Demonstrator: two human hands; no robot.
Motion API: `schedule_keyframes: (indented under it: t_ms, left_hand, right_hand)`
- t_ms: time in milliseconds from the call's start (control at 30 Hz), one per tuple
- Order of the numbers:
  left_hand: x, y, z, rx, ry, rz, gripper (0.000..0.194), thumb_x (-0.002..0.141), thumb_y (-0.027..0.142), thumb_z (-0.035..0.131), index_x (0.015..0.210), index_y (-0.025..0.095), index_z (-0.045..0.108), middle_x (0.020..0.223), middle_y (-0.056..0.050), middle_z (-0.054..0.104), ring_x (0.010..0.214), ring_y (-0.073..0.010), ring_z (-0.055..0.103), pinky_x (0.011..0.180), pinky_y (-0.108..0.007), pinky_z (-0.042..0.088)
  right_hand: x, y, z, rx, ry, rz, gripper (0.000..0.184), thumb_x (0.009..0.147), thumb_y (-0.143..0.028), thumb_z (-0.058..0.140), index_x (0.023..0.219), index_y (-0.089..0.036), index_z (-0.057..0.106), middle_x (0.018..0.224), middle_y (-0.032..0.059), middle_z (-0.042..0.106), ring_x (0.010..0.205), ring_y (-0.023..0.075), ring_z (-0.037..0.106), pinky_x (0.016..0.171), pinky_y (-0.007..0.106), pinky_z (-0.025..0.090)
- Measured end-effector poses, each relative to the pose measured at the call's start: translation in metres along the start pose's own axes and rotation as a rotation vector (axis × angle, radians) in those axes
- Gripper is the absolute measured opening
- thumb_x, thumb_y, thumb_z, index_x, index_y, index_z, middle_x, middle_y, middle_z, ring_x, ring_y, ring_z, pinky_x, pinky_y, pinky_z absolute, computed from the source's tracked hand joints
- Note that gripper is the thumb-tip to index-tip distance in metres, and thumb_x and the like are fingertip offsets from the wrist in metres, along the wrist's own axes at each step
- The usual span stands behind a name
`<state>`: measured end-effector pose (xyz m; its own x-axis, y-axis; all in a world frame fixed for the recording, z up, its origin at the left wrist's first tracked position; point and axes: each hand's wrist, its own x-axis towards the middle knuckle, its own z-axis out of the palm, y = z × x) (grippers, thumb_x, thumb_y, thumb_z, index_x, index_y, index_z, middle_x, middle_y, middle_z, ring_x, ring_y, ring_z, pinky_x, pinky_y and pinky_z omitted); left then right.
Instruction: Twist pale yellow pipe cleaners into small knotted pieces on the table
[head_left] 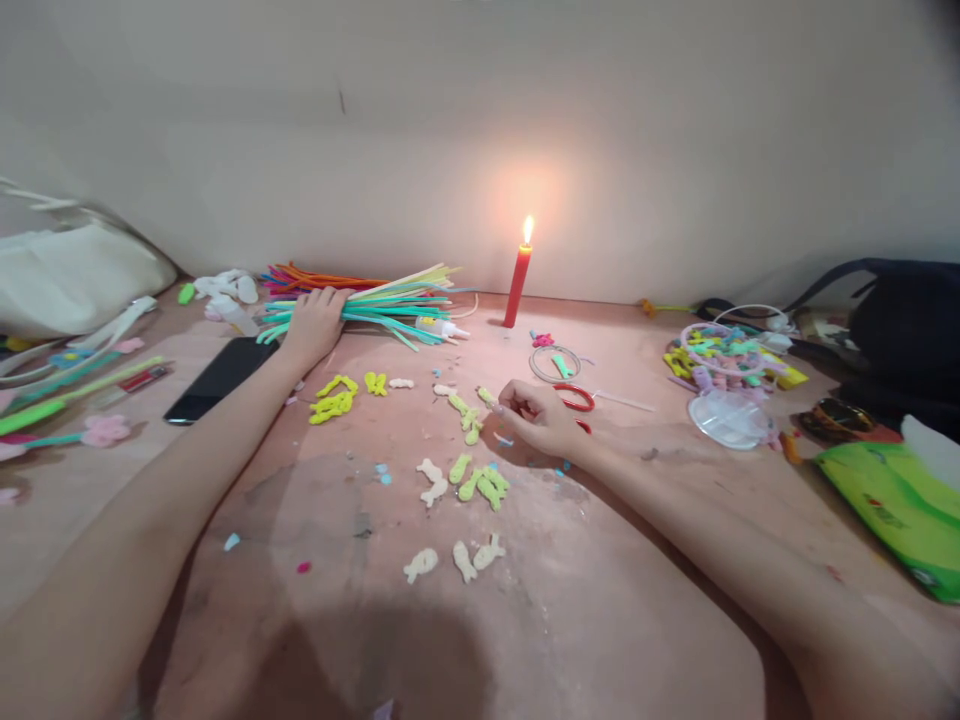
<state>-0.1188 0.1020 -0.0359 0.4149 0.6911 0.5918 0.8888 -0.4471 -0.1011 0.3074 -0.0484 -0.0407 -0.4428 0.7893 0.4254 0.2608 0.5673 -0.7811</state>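
Observation:
My left hand [319, 322] rests over a bundle of pipe cleaners [390, 305], its fingers closed around the turquoise and pale yellow ones. In the middle of the table, my right hand [541, 415] is curled, with thumb and index finger at a small pale yellow fish-shaped piece [486, 397]. Close by lie more pale yellow fish-shaped pieces [465, 412]. Nearer to me are lime green pieces [489, 487] and cream pieces [421, 564]. Bright yellow pieces [332, 402] lie by my left forearm. Red-handled scissors [576, 398] are partly hidden behind my right hand.
A lit red candle [517, 287] stands upright near the wall. A glue bottle [439, 328] lies against the pipe cleaners. At left is a black phone [221, 380]; at right are a pile of colourful pieces [720, 355], a clear plastic dish [729, 418] and a green tissue pack [892, 500].

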Motion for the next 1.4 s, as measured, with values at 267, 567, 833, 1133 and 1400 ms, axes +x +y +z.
schedule_keyframes:
  t_ms: [267, 567, 833, 1133, 1400]
  left_hand:
    - [0.005, 0.005, -0.004, -0.054, -0.130, -0.072, 0.054, 0.120, 0.036, 0.031, 0.162, 0.006, 0.049, 0.145, -0.012, 0.069, 0.131, -0.0266, 0.060, 0.114, -0.043, 0.044]
    - [0.016, 0.010, -0.004, -0.106, -0.240, -0.166, 0.054, 0.115, 0.038, 0.048, 0.162, 0.011, 0.051, 0.158, -0.025, 0.065, 0.148, -0.0378, 0.061, 0.126, -0.049, 0.046]
    - [0.013, 0.003, 0.012, -0.111, -0.117, -0.144, 0.037, 0.113, 0.038, 0.054, 0.138, 0.020, 0.074, 0.144, -0.020, 0.073, 0.137, -0.0405, 0.064, 0.122, -0.056, 0.046]
    - [0.012, -0.005, 0.016, -0.207, -0.070, -0.090, 0.028, 0.111, 0.035, 0.058, 0.116, 0.019, 0.081, 0.125, -0.017, 0.074, 0.121, -0.0383, 0.065, 0.115, -0.056, 0.048]
    - [0.014, -0.013, 0.023, -0.289, -0.064, -0.080, 0.033, 0.114, 0.034, 0.054, 0.114, 0.019, 0.083, 0.121, -0.014, 0.077, 0.114, -0.0323, 0.063, 0.113, -0.052, 0.049]
  right_hand:
    - [0.000, 0.000, 0.000, 0.101, 0.039, 0.098, 0.035, 0.098, -0.047, 0.074, 0.079, -0.024, 0.056, 0.066, -0.0037, 0.053, 0.059, 0.0127, 0.043, 0.056, 0.030, 0.032]
    - [0.004, 0.004, -0.002, 0.230, 0.161, 0.249, 0.052, 0.098, -0.073, 0.073, 0.084, -0.028, 0.051, 0.062, -0.0076, 0.042, 0.052, 0.0125, 0.036, 0.050, 0.030, 0.030]
    - [0.009, 0.003, -0.006, 0.015, 0.033, 0.282, 0.037, 0.104, -0.060, 0.055, 0.086, -0.028, 0.047, 0.061, -0.0068, 0.045, 0.052, 0.0144, 0.041, 0.052, 0.030, 0.033]
    - [0.101, -0.010, -0.004, -0.590, -0.331, 0.196, 0.014, 0.104, -0.031, 0.065, 0.102, -0.019, 0.071, 0.108, 0.0140, 0.079, 0.102, 0.0286, 0.068, 0.088, 0.037, 0.046]
    - [0.203, -0.027, 0.036, -0.836, -0.634, 0.261, 0.034, 0.099, -0.020, 0.072, 0.132, -0.021, 0.080, 0.125, 0.0144, 0.083, 0.109, 0.0339, 0.076, 0.089, 0.041, 0.054]
